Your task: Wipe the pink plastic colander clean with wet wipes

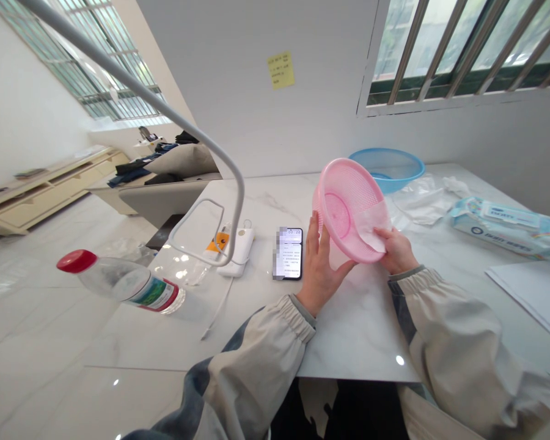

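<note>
A pink plastic colander (337, 211) is tilted up above the table, its hollow facing me and to the right. My left hand (323, 266) grips its lower left side, thumb under the rim and fingers along the outer wall. In my right hand (396, 249) is a white wipe (373, 227), pressed against the inner right side of the colander near the rim. The fingers of that hand are closed on the wipe. To the left of my left hand lies a phone (293, 253) with its screen lit.
A blue basket (387, 165) stands at the back, near crumpled clear plastic (424, 201). On the right are a wet wipes pack (504, 226) and paper sheets (538, 293). A water bottle (119, 281), white box (241, 250), cable (217, 308) and curved white stand (211, 137) occupy the left.
</note>
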Demonstrator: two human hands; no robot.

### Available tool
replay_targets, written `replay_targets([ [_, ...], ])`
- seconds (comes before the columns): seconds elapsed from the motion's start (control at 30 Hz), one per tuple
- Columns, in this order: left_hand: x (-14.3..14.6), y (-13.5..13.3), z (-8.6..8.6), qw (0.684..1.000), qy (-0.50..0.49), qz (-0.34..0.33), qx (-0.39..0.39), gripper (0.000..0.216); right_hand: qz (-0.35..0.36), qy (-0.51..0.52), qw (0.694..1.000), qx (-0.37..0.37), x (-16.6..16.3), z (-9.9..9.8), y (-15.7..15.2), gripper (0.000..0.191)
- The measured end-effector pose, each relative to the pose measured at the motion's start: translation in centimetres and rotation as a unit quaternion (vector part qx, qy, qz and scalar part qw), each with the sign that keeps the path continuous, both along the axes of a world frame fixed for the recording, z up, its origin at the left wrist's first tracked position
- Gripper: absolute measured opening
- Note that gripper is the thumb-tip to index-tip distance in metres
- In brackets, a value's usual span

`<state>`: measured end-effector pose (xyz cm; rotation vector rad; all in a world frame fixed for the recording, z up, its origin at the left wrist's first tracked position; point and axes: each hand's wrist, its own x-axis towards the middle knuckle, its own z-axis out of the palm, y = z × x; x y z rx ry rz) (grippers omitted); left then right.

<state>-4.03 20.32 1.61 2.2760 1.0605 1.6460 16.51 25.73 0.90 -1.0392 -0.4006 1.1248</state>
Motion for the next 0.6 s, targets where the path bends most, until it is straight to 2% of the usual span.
replay_targets([
  [0.27, -0.02, 0.38, -0.49, 0.999, 0.009, 0.031, 0.013, 0.103, -0.009, -0.003, 1.0, 0.009, 0.19, -0.47, 0.15, 0.028],
  [0.6, -0.04, 0.29, -0.48, 1.0, 0.01, 0.027, 0.001, 0.101, -0.01, -0.005, 1.0, 0.02, 0.35, -0.76, 0.28, 0.029],
])
